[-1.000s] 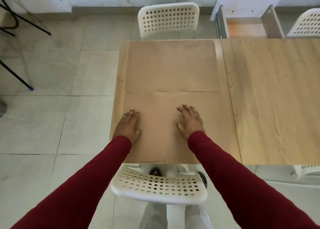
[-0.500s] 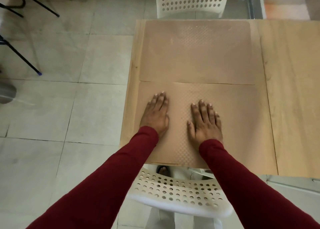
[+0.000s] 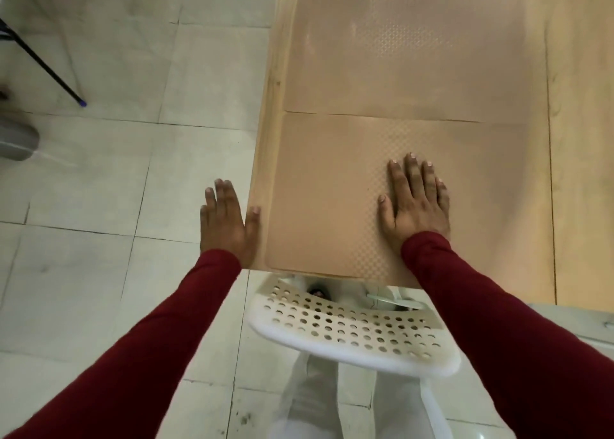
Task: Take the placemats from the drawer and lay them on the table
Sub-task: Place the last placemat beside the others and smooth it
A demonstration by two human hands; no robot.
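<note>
Placemats are laid end to end on the wooden table (image 3: 578,179): far placemat (image 3: 415,53) at upper centre, near placemat (image 3: 325,199) mid-frame. Right hand (image 3: 415,202) is pressed flat and released on the near one; left hand (image 3: 227,222), fingers spread, grasping nothing, is held off the table's left edge.

You have two flat tan rubbery placemats, the near one (image 3: 332,186) and the far one (image 3: 415,56), each stamped with a fine raised diamond-dot pattern that catches the light in a pale band, lying on the light, yellowish wood-grain tabletop (image 3: 584,172). Your dark red long sleeves (image 3: 498,322) stand out against them. Below the tabletop's near edge sits a white plastic chair back (image 3: 349,332) pierced with rows of round holes, over a pale grey-white tiled floor (image 3: 99,206) with dark grout lines.
</note>
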